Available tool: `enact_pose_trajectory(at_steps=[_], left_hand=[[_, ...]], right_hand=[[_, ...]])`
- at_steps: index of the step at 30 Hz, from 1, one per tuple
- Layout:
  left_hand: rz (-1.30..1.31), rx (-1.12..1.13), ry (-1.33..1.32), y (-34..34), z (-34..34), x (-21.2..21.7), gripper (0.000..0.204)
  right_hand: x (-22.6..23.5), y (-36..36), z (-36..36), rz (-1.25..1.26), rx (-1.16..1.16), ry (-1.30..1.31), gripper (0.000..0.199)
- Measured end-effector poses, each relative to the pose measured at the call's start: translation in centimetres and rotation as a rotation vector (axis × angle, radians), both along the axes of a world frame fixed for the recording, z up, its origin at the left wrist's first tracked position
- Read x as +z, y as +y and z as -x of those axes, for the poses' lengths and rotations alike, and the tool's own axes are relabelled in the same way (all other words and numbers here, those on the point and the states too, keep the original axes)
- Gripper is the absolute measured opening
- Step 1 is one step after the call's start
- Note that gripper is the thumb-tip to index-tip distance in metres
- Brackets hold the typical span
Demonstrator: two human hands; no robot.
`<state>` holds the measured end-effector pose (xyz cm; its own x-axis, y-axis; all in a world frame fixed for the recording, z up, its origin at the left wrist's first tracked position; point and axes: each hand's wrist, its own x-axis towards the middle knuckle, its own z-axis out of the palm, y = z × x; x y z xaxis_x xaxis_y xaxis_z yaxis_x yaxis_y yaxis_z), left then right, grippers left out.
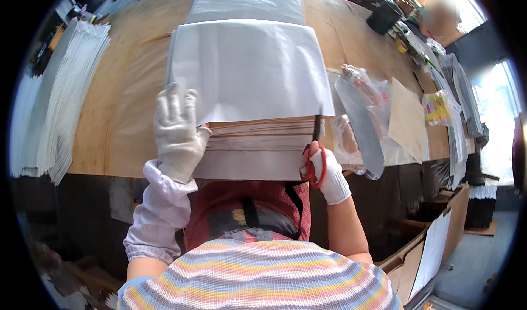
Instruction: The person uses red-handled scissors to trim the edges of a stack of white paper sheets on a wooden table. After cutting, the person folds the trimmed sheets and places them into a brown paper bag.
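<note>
A large stack of white paper sheets lies before me on the wooden table, its near edges showing layered white and brown lines. My left hand, in a white glove, rests on the left near corner of the top sheet with its fingers stretched out. Red-handled scissors are gripped in my right hand, which wears a white glove that leaves some fingertips bare. Their dark blades point away from me and reach the near right edge of the top sheet. Whether the blades are apart cannot be made out.
The wooden table carries a tall pile of white sheets at left. Plastic bags, a grey strip and a tan card lie at right. A dark bin stands far right, near another person. Cardboard boxes stand below right.
</note>
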<state>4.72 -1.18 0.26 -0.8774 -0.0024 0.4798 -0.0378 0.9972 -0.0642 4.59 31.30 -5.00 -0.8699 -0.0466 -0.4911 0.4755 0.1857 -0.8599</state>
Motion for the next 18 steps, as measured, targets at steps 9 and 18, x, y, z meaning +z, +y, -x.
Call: enact_pose_trajectory(at_steps=[9, 18], left_hand=[[-0.412, -0.259, 0.084, -7.4, -1.4, -2.3, 0.064], [-0.110, -0.279, 0.128, -7.4, -1.0, -0.6, 0.045]], right_hand=[[2.5, -14.2, -1.3, 0.310, 0.740, -0.176, 0.076], [4.6, -21.2, -2.1, 0.271, 0.541, -0.346, 0.058]])
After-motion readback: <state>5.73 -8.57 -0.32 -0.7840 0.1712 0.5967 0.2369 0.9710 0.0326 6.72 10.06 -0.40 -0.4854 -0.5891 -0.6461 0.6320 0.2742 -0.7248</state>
